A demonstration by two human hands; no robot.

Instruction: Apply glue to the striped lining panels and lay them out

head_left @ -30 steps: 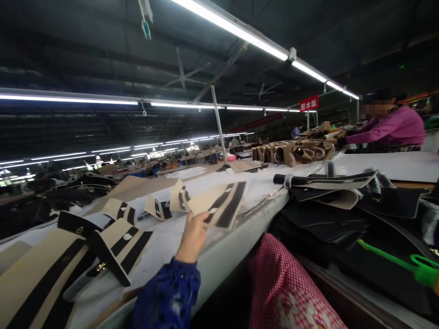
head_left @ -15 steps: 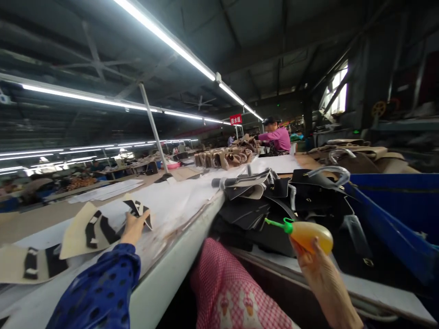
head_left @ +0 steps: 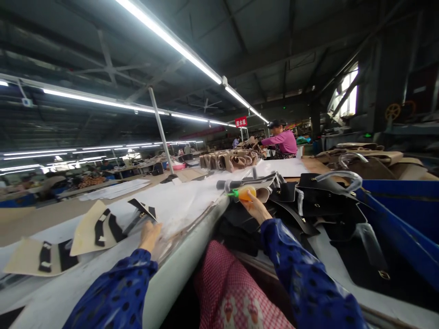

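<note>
While the right grip (head_left: 253, 206) clasps the bottle (head_left: 247, 193), the left grip (head_left: 150, 235) sits just beside a small panel (head_left: 141, 208), closure unclear.

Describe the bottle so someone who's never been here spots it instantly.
Find the long white-covered table, then look along its right edge to the heap of black pieces. There, the right hand holds the bottle. Its orange body and bright green nozzle set it apart from those dark neighbours.

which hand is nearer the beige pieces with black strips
Left: the left hand is at the white-covered table, close beside the beige pieces; the right hand is farther off, by the black pieces, gripping the orange bottle.
</note>
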